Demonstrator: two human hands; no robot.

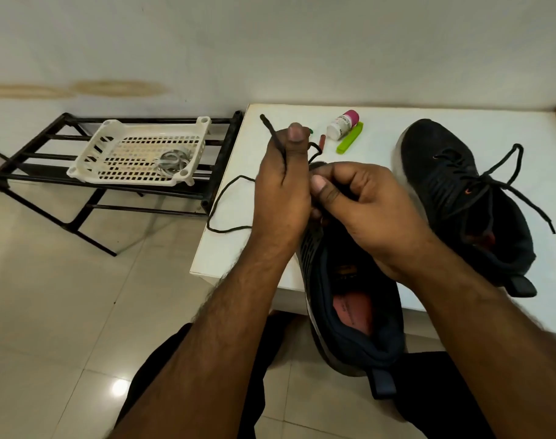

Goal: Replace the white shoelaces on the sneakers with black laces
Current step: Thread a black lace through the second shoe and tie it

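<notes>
A dark sneaker (355,312) lies over the near edge of the white table (378,122), its opening toward me. My left hand (283,188) grips a black lace (271,129) whose tip sticks up above my fist; the rest of the lace loops off the table's left edge. My right hand (365,204) pinches at the lace area over the shoe's tongue, where its fingers hide the eyelets. A second dark sneaker (466,198) stands at the right, threaded with a black lace whose ends lie loose.
A white plastic basket (112,144) holding white laces (172,161) sits on a black metal rack (26,163) to the left. A small bottle with a pink cap (343,125), a green clip (349,142) and a small red piece (322,142) lie at the table's back.
</notes>
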